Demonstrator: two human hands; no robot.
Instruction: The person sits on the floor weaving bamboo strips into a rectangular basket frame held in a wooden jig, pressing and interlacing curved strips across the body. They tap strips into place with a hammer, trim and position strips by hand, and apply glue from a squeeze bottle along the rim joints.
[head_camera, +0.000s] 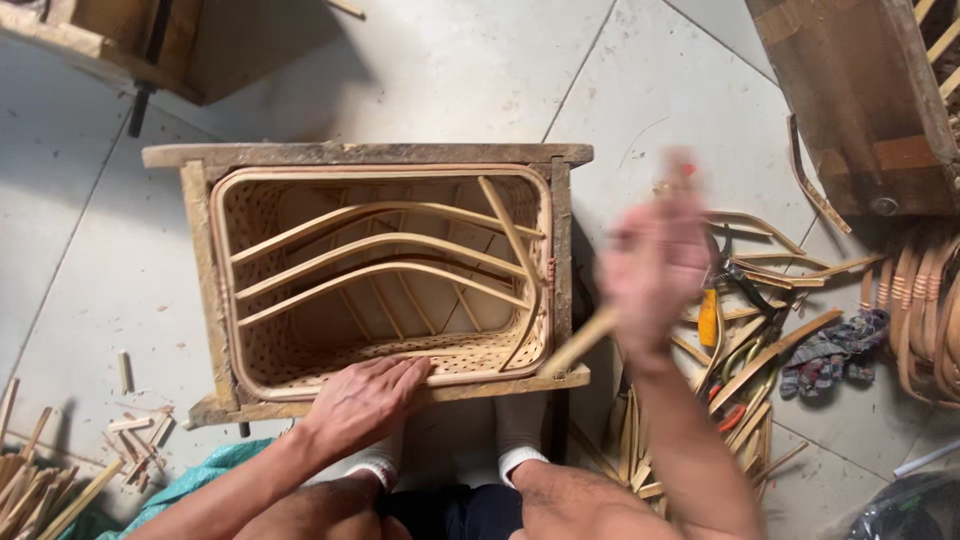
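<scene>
L hand (368, 398) flat, fingers spread, palm down on near rim of woven cane basket (300, 360); basket seated snug inside wooden frame mould (365, 154) on tiled floor (450, 70), open side up; three curved cane ribs (380, 245) spanning L to R inside, one more strip (515, 240) leaning diagonal at R end; small copper-coloured binding on R rim. R hand (650, 270) raised just R of frame, blurred w/ motion; closed round a wooden stick (580, 342) w/ lower end pointing toward near R corner; exact grip hard to read thru blur, looks like a fist hold; what sits at top end of stick, can't tell. Socked feet (520, 440) tucked under near edge of frame. R of frame: pile of cane strips (760, 370), yellow-handled tool (708, 317), pliers-like tool, dark patterned glove (835, 345); offcuts (135, 435) at L; more wood pieces top R.

Step, by the look: steadying basket w/ L, stick up mid-swing for tapping rim or ribs home at R end. Next move calls for: firm L press so basket stays seated; strike landing square on rim, clear of L fingers & thin ribs; light force, cane splits easy.
</scene>
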